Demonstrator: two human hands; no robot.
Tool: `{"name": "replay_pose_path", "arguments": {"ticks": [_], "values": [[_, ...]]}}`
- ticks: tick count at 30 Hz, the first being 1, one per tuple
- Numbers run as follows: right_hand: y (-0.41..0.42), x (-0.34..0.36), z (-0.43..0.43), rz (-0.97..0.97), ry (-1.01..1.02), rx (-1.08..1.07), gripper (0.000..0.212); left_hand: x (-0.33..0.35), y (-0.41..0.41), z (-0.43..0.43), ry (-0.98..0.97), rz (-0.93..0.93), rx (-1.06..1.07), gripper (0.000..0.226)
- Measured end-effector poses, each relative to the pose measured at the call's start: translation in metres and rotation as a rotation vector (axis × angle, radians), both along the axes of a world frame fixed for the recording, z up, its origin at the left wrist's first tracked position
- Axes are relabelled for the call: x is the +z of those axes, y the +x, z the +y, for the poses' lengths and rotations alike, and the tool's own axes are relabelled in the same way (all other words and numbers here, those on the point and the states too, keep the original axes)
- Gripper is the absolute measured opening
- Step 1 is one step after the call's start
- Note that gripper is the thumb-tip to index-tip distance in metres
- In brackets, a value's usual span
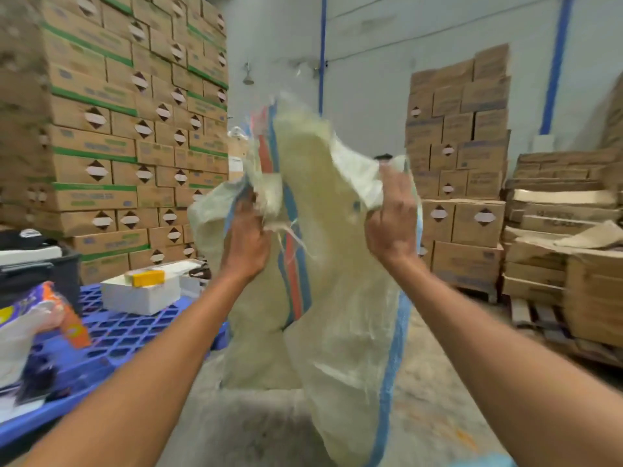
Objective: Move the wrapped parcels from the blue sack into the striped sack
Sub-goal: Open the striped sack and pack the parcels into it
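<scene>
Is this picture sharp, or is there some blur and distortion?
Head view: motion blur softens the striped sack, the left hand and the right hand gripping it; the carton stacks bow from wide-angle distortion; light is flat, without glare.

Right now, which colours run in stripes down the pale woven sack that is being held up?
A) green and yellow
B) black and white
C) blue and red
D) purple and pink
C: the striped sack shows blue and red bands running down its pale weave, with a further blue band along its right edge.
</scene>
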State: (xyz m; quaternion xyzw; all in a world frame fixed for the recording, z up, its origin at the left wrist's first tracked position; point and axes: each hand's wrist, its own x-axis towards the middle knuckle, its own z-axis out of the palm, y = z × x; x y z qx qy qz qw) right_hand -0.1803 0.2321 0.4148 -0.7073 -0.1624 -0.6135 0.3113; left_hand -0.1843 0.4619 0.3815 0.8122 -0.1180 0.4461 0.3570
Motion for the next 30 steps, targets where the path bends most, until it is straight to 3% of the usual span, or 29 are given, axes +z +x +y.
{"name": "replay_pose_path", "arguments": {"ticks": [3,6,8,12,17,20,25,26,28,30], "values": [[-0.017,-0.126,-0.015,0.29,-0.009,-0.034,0.029,-0.116,-0.012,0.02,-0.013,0.38,0.184,0.025],[-0.034,-0.24,-0.033,0.788,0.286,-0.11,0.036,-0.211,-0.053,0.042,0.069,0.764,0.381,0.028],[-0.043,-0.291,-0.046,1.077,0.374,-0.185,0.035,-0.242,-0.075,0.057,0.203,0.85,0.475,0.029],[-0.062,-0.317,-0.069,1.467,0.083,-0.204,0.028,-0.255,-0.091,0.073,0.237,0.849,0.512,0.025],[-0.068,-0.284,-0.063,1.499,-0.25,-0.223,0.011,-0.237,-0.086,0.06,0.034,0.753,0.387,0.016],[-0.061,-0.272,-0.042,1.483,-0.246,0.029,0.017,-0.219,-0.079,0.042,0.003,0.698,0.261,0.019],[-0.065,-0.273,0.001,1.585,-0.301,0.478,0.097,-0.19,-0.076,0.003,-0.105,0.634,0.145,0.018],[-0.066,-0.274,0.011,1.62,-0.325,0.521,0.105,-0.183,-0.077,-0.007,-0.115,0.624,0.125,0.02],[-0.069,-0.277,0.032,1.594,-0.398,0.505,0.089,-0.173,-0.075,-0.021,-0.107,0.607,0.091,0.023],[-0.066,-0.289,0.049,1.468,-0.448,0.33,0.067,-0.168,-0.072,-0.029,-0.085,0.613,0.074,0.025]]}}
